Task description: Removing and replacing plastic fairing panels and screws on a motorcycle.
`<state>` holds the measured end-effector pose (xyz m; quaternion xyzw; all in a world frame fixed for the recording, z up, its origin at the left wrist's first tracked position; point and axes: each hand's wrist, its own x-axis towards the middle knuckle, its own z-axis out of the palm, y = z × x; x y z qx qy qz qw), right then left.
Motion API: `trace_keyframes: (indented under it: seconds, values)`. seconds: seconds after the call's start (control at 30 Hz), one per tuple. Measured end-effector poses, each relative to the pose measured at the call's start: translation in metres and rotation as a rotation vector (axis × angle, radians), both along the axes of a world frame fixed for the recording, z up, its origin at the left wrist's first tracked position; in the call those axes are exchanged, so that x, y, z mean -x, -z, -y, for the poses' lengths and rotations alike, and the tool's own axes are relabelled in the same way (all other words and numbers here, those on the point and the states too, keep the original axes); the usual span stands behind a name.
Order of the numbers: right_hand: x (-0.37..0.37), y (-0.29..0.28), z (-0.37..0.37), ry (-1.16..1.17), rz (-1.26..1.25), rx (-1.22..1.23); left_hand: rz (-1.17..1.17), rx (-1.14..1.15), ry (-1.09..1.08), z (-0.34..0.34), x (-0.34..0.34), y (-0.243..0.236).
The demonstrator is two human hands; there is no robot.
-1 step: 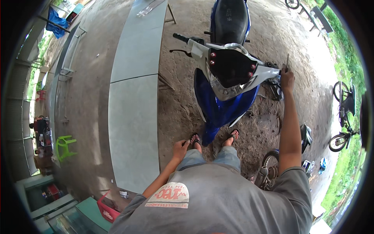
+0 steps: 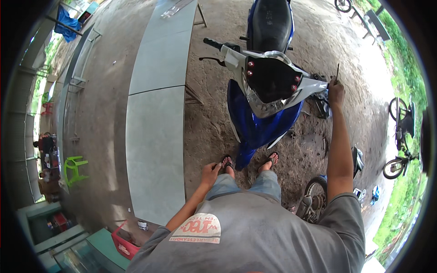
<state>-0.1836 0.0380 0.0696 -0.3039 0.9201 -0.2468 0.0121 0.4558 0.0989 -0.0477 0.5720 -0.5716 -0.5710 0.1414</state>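
Observation:
A blue motorcycle (image 2: 255,123) with a white and black handlebar cover (image 2: 271,78) stands in front of me, its nose toward my feet. My right hand (image 2: 336,94) is closed at the handlebar end on the right, arm stretched out. From the top of that fist a thin dark rod (image 2: 337,72) sticks up; its kind is not clear. The opposite handlebar grip (image 2: 212,43) and its lever (image 2: 210,60) are untouched. Low in front of my body, beside the table, my left hand (image 2: 210,174) has its fingers pinched together. Something small and dark shows at the fingertips, too small to name.
A long pale table (image 2: 154,150) runs along my left. Close to my right lies a motorcycle wheel (image 2: 316,193). A red basket (image 2: 124,243) stands at lower left, a green chair (image 2: 75,169) farther left. Another motorcycle (image 2: 400,136) is parked at far right.

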Motion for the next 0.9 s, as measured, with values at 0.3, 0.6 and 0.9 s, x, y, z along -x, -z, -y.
trace_keyframes:
  seconds: [0.3, 0.6, 0.9]
  values:
    - [0.085, 0.041, 0.036, -0.136, -0.046, 0.178, -0.272, -0.218, -0.401, -0.003, 0.030, -0.034]
    - [0.126, 0.054, 0.102, -0.220, 0.046, 0.058, -1.205, -0.701, -0.647, -0.048, 0.061, -0.073]
    - [0.069, 0.010, 0.038, -0.197, -0.134, -0.110, -1.606, -0.675, -0.440, -0.042, 0.060, -0.162]
